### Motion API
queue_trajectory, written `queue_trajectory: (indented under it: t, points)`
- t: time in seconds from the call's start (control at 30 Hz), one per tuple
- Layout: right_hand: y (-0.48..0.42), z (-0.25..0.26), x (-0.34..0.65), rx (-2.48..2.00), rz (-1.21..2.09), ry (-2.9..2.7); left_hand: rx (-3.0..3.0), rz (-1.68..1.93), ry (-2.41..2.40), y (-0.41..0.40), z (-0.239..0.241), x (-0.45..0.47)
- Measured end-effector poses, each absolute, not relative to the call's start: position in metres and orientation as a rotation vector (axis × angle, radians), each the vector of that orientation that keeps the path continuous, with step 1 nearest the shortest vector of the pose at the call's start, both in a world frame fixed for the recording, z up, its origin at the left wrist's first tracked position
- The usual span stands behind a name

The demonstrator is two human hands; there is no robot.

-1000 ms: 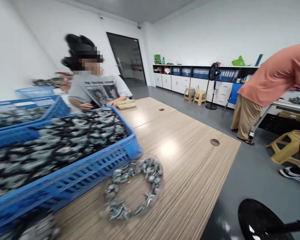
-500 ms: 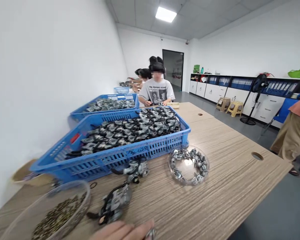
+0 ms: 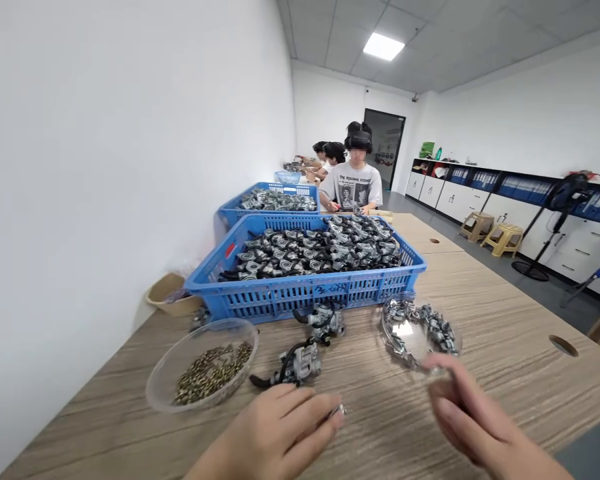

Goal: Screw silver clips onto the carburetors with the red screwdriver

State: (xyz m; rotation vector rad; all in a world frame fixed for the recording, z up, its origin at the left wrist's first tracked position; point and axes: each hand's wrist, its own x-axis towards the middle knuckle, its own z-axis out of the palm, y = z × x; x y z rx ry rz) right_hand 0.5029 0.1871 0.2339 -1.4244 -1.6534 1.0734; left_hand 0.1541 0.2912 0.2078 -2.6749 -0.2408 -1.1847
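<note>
My left hand (image 3: 275, 430) is closed in a pinch on a small silver metal part (image 3: 341, 409), mostly hidden by the fingers. Just beyond it lies a carburetor (image 3: 300, 365) with a black hose, and a second carburetor (image 3: 325, 321) rests behind that one. My right hand (image 3: 473, 413) is blurred at the near rim of a clear round dish (image 3: 383, 327) holding small silver metal parts (image 3: 440, 328). Its thumb and forefinger come together around something small and shiny, too smeared to name. On the left stands a clear plastic bowl (image 3: 153, 387) of small brass-coloured pieces (image 3: 210, 373).
A blue crate (image 3: 300, 297) full of carburetors spans the table (image 3: 380, 433), with another blue crate (image 3: 230, 210) behind. A tan bowl (image 3: 167, 303) sits by the wall. Across the table sits a person (image 3: 353, 187); others are farther back. The tabletop has a round hole (image 3: 563, 345).
The view has swung, so everything sits farther right and the near bowl shows whole. My right hand has come into view at the dish. My left hand still pinches its metal part.
</note>
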Motion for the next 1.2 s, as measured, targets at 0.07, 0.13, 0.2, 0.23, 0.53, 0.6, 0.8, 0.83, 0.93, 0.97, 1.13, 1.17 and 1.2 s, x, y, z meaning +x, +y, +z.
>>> queue_trajectory:
  t: [0.07,0.13,0.2,0.23,0.53,0.6,0.8,0.83,0.93,0.97,1.13,1.17,1.2]
  points:
    - [0.239,0.232,0.454,-1.068,1.072,-1.821,-2.649,-1.263,-0.323,0.294,0.206,0.154]
    - [0.277,0.222,0.414,-0.869,0.915,-1.88,-2.613,-1.342,-0.421,0.298,0.205,0.15]
    - [0.297,0.207,0.391,-0.782,0.82,-1.899,-2.596,-1.361,-0.491,0.301,0.205,0.142]
    - [0.303,0.199,0.386,-0.754,0.781,-1.925,-2.589,-1.356,-0.509,0.303,0.206,0.138]
    - [0.321,0.17,0.398,-0.664,0.598,-2.153,-2.53,-1.354,-0.566,0.311,0.205,0.123]
    - [0.324,0.17,0.399,-0.7,0.624,-2.188,-2.538,-1.35,-0.58,0.31,0.204,0.125]
    - [0.318,0.183,0.398,-0.885,0.752,-1.857,-2.531,-1.509,-0.642,0.311,0.197,0.13]
    - [0.317,0.193,0.397,-0.896,0.789,-1.805,-2.524,-1.553,-0.674,0.311,0.195,0.131]
    - [0.319,0.238,0.389,-0.89,0.975,-1.73,-2.489,-1.681,-0.783,0.313,0.194,0.133]
    - [0.32,0.258,0.386,-0.904,1.138,-1.685,-2.48,-1.713,-0.805,0.313,0.194,0.134]
    - [0.325,0.336,0.375,-0.671,1.306,-1.442,-2.44,-1.823,-0.837,0.312,0.198,0.136]
    - [0.324,0.343,0.375,-0.639,1.292,-1.434,-2.445,-1.836,-0.829,0.312,0.199,0.137]
    - [0.324,0.347,0.376,-0.629,1.28,-1.447,-2.458,-1.841,-0.82,0.311,0.199,0.137]
